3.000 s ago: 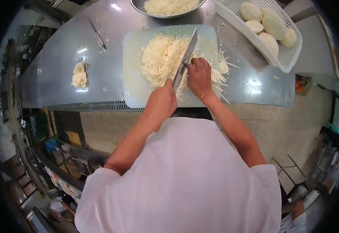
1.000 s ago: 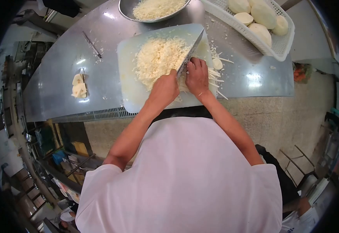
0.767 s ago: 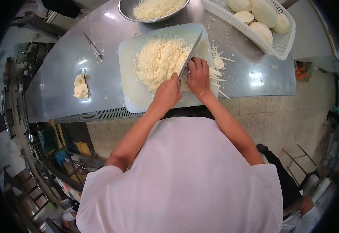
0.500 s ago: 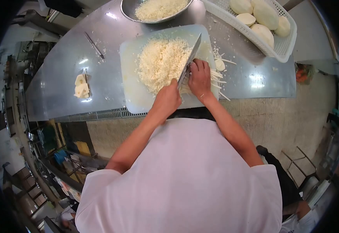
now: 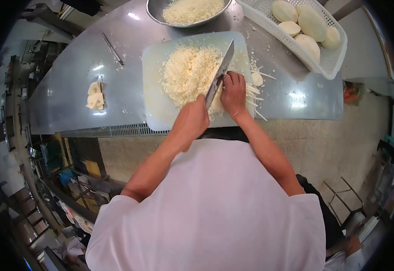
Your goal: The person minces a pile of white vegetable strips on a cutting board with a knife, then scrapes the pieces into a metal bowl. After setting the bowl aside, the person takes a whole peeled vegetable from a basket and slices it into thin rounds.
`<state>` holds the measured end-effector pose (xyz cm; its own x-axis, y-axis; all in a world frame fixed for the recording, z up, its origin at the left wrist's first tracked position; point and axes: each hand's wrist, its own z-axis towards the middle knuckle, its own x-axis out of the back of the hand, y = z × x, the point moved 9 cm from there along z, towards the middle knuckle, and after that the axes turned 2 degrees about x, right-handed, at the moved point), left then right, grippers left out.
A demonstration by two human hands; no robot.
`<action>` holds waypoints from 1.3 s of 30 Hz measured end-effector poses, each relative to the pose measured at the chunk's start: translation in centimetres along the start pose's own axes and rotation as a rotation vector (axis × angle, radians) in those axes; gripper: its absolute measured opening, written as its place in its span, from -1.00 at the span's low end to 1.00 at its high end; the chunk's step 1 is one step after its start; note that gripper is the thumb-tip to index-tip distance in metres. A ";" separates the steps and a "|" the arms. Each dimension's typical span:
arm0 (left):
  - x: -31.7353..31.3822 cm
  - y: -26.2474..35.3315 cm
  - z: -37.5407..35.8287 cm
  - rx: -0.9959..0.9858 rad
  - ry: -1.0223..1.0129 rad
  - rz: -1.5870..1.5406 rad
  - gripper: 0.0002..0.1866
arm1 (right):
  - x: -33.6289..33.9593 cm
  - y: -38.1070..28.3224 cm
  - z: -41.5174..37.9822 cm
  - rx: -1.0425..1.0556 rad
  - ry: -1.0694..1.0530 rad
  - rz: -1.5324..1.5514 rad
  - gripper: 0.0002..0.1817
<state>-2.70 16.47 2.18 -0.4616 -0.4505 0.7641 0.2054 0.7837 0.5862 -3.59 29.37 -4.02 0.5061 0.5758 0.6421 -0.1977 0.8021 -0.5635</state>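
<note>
My left hand [image 5: 190, 119] is closed round the handle of a large kitchen knife [image 5: 220, 70], whose blade points away from me and slants to the right. Curled against the blade's right side, my right hand [image 5: 233, 92] presses down on a bundle of thin white vegetable strips [image 5: 252, 90]; their ends stick out to its right. Under both lies a pale cutting board [image 5: 154, 106]. A big heap of finely chopped white vegetable [image 5: 190, 72] covers the board's middle, left of the blade. The strips under my right palm are hidden.
A metal bowl [image 5: 197, 22] of chopped pieces stands behind the board. At the back right, a white plastic basket [image 5: 328, 67] holds several peeled vegetables [image 5: 312, 25]. Cut slices [image 5: 95, 98] and a slim metal tool [image 5: 112, 49] lie on the steel table [image 5: 66, 95] at left.
The view has shifted slightly. The knife is still against my right hand's fingers, its handle end a little lower beside the heap. Both hands keep their hold.
</note>
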 end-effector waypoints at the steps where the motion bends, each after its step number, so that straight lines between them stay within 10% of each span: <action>1: -0.8 -0.8 -0.4 0.042 -0.003 -0.046 -0.90 | 0.0 0.1 -0.1 -0.020 0.002 -0.010 -0.68; 39: -4.7 -1.9 -1.6 0.133 0.122 -0.056 -0.87 | 0.1 -0.5 -1.0 0.224 -0.218 0.032 -0.72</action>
<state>0.45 16.43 -2.06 -0.3593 -0.5373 0.7630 0.0627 0.8019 0.5942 -2.60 28.87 -4.24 0.3095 0.6025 0.7356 -0.4033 0.7838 -0.4723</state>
